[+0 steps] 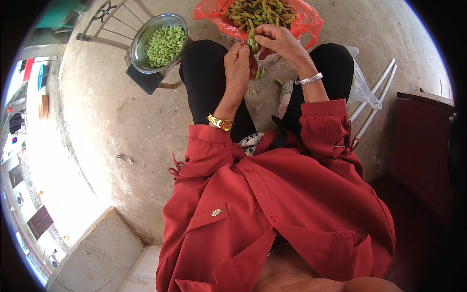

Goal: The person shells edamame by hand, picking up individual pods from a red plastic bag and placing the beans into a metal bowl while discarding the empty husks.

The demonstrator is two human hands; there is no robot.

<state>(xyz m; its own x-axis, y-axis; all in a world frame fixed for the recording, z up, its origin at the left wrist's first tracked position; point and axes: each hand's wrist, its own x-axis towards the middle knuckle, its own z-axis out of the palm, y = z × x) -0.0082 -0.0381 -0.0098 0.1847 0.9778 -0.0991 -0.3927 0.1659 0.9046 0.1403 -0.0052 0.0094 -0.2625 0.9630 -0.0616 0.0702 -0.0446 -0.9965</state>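
Observation:
Between my knees, my left hand (239, 65) and my right hand (279, 43) meet on a green bean pod (252, 43), which the fingers of both pinch. Just beyond them a red plastic bag (215, 16) lies spread, full of brownish-green pods (261, 14). To the left stands a round metal bowl (136, 54) holding shelled green beans (165, 45). A few green pod pieces (260, 74) lie on the floor below my hands. My palms and some fingertips are hidden.
A black phone-like slab (144, 79) lies beside the bowl, near a metal chair frame (105, 41). On the right are a clear plastic bag (365, 93), two white poles (377, 96) and a dark red wooden piece of furniture (419, 135). A low wall (98, 252) stands at lower left.

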